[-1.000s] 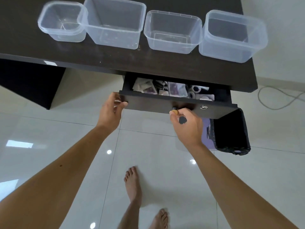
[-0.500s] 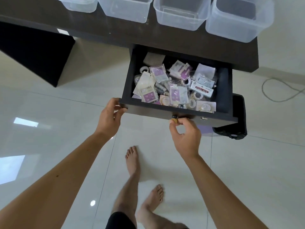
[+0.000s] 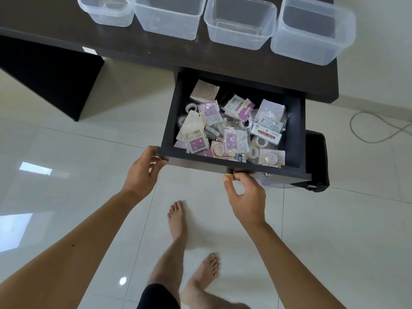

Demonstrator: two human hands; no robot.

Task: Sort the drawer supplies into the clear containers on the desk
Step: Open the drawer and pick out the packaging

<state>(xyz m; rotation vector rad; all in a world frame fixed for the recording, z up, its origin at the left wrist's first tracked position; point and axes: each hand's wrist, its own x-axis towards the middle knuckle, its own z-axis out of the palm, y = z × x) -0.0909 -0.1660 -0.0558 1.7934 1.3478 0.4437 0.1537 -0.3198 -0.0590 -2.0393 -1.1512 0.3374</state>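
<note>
The dark drawer [image 3: 292,130] stands pulled far out from under the desk [image 3: 66,34]. It holds a heap of supplies: purple-and-white packets [image 3: 235,141], tape rolls [image 3: 258,141], a sticky note pack [image 3: 266,134]. My right hand [image 3: 245,197] pinches the small knob [image 3: 229,173] on the drawer front. My left hand [image 3: 142,172] grips the drawer's front left corner. Several clear containers sit along the desk edge, among them a small one [image 3: 107,12], a deep one [image 3: 169,16], a shallow one [image 3: 238,23] and a tall one [image 3: 312,30]; all look empty.
A black bin [image 3: 316,161] stands on the floor right of the drawer. A grey cable [image 3: 379,128] loops on the white tiles at far right. My bare feet [image 3: 178,219] are on the floor below the drawer. A dark desk side panel [image 3: 49,81] is at left.
The drawer has slid far out toward me, exposing its contents. Both hands kept their grip and drew back with it; my feet stepped back.
</note>
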